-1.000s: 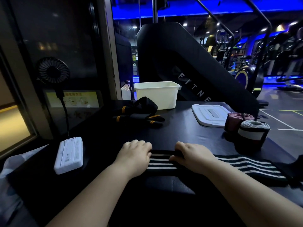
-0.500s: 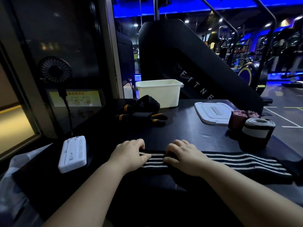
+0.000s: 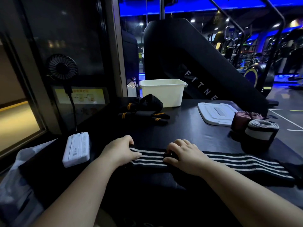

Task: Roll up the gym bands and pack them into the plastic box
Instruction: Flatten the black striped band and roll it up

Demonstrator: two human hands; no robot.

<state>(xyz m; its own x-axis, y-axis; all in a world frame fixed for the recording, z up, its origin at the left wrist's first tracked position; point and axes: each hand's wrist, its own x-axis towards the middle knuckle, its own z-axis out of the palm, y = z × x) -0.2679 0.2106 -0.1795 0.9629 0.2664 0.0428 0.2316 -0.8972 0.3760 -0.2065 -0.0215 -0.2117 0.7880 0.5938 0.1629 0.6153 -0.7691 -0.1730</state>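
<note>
A black gym band with white stripes (image 3: 242, 163) lies flat across the near part of the dark table (image 3: 188, 131). My left hand (image 3: 120, 151) grips its left end, fingers curled over the far edge and thumb on top. My right hand (image 3: 185, 155) pinches the band a short way to the right, fingertips curled into the fabric. The open white plastic box (image 3: 161, 93) stands at the table's far edge. Its lid (image 3: 216, 113) lies to the right. A grey and white rolled band (image 3: 260, 132) and a maroon rolled band (image 3: 241, 120) stand at the right.
Loose black bands with orange stripes (image 3: 144, 111) lie heaped in front of the box. A white power bank (image 3: 77, 149) sits at the left, cabled to a small black fan (image 3: 62, 66). A plastic bag (image 3: 14, 177) hangs off the left edge. Gym machines stand behind.
My hands have drawn slightly apart, the left sliding toward the band's left end. A longer striped stretch shows between them. The rolled bands and box have not moved.
</note>
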